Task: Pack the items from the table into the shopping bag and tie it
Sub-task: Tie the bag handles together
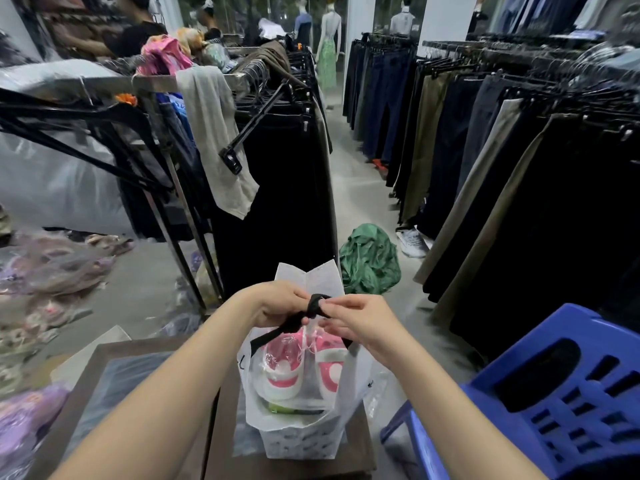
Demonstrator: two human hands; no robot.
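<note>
A white shopping bag [301, 424] stands upright on the brown table [228, 445] in front of me. Inside it lies a pair of pink and white shoes [298, 362] wrapped in clear plastic, with something green beneath them. The bag's black ribbon handles [313, 306] are gathered above its mouth into a knot. My left hand [277, 303] pinches the ribbon from the left, and my right hand [353, 320] grips the knot from the right. Both hands meet at the knot.
A blue plastic stool [554, 393] stands close on the right. Racks of dark trousers [519, 174] line the right side, and a rack with hangers [263, 109] stands ahead on the left. A green garment [370, 261] lies on the floor. Bagged clothes [41, 278] are piled on the left.
</note>
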